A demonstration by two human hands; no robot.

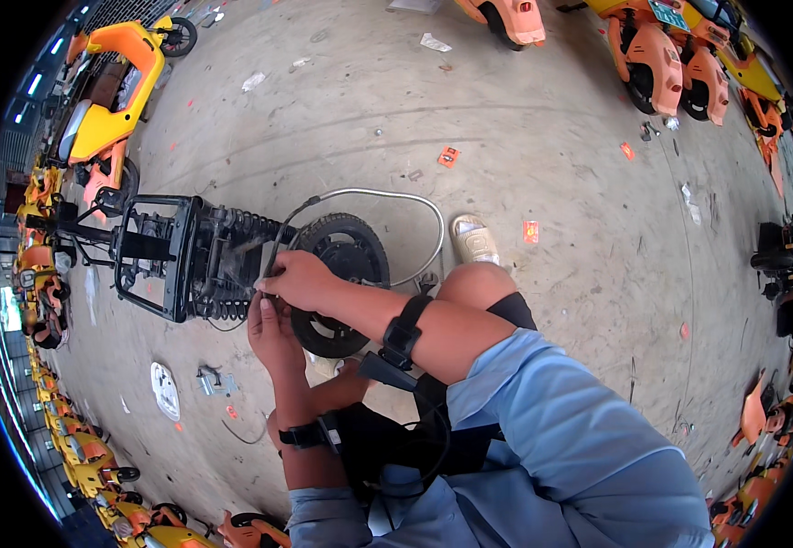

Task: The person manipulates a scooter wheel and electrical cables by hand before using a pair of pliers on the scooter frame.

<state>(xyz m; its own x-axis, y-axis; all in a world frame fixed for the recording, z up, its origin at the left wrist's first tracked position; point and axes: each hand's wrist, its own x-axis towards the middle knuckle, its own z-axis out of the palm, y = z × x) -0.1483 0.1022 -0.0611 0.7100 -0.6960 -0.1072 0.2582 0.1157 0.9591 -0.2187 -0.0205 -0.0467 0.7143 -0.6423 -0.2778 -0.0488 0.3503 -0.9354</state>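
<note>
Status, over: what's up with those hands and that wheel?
Left hand, right hand close together by black wheel. Fingertip grip unclear. Silver cable loops nearby.

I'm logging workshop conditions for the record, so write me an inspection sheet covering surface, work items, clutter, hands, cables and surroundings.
Surface: grey floor, marked with dark streaks.
Work items: black frame with springs and a black-tyred wheel.
Clutter: orange-red packet, white scrap and white oval part on the floor.
Hands: left hand and right hand close together between frame and wheel; what the fingertips grip is too small to tell.
Cables: silver cable loops around the wheel; its dark stretch runs toward the right hand.
Surroundings: yellow scooter, orange scooter.
</note>
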